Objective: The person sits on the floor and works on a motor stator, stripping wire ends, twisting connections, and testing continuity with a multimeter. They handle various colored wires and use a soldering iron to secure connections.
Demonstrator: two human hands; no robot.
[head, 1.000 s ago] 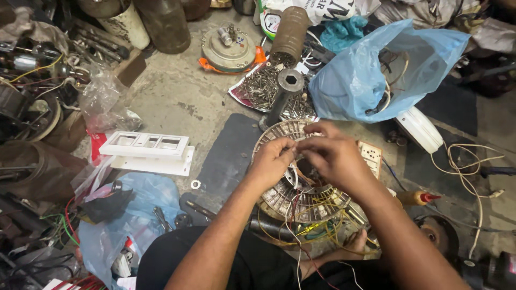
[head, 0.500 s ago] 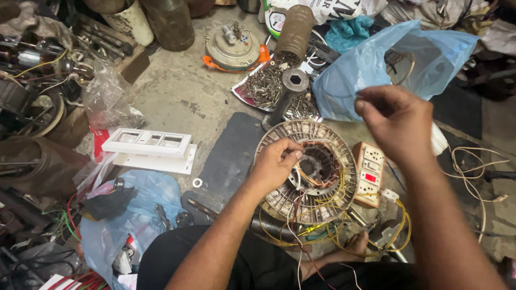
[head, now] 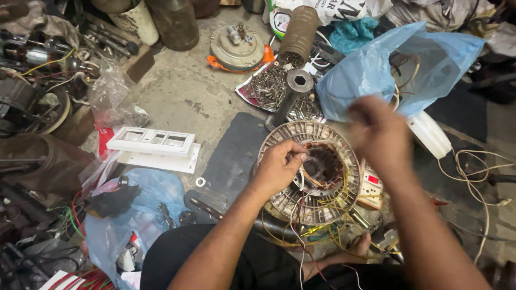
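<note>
In the head view, a round motor stator (head: 314, 172) with copper windings lies on the floor just before the person's lap. The left hand (head: 279, 166) rests on its left rim, fingers pinched on a thin wire. The right hand (head: 379, 134), blurred, hovers above its right edge; its grip cannot be told. A blue plastic bag (head: 398, 67) lies beyond the stator.

Bare forearms, dark trousers (head: 177, 258)

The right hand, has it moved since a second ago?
Yes. The right hand has lifted off the round motor stator, up and rightward toward the blue plastic bag.
</note>
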